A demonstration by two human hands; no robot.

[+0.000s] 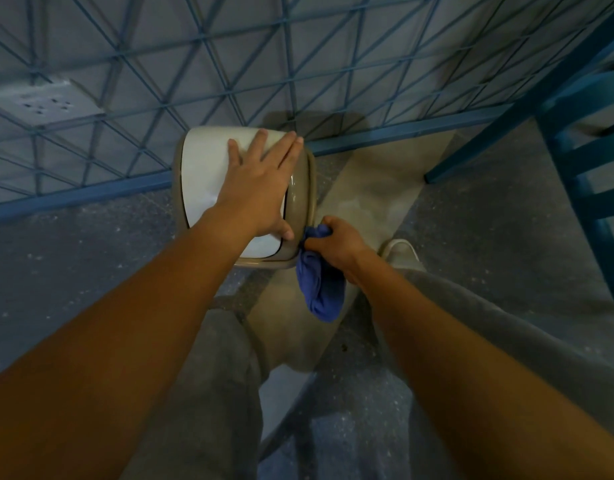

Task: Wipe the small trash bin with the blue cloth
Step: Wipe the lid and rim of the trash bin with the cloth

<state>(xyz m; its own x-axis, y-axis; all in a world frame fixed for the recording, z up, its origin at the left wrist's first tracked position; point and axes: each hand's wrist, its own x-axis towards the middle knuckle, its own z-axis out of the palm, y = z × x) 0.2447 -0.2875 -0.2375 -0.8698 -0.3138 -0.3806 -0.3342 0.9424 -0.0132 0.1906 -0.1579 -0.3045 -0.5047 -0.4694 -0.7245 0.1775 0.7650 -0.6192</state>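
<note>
a plain indoor room corner: speckled grey floor (73, 254), a wall socket (46, 105), a blue wire grid (201, 64) standing along the wall and a blue slatted chair (589, 157) (home or office, hard to tell).

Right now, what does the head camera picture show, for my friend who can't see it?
A person's left hand presses flat on the white top of a small trash bin, while the right hand grips a bunched blue cloth at the bin's edge. The bin stands on a speckled grey floor by a blue wire fence.
</note>
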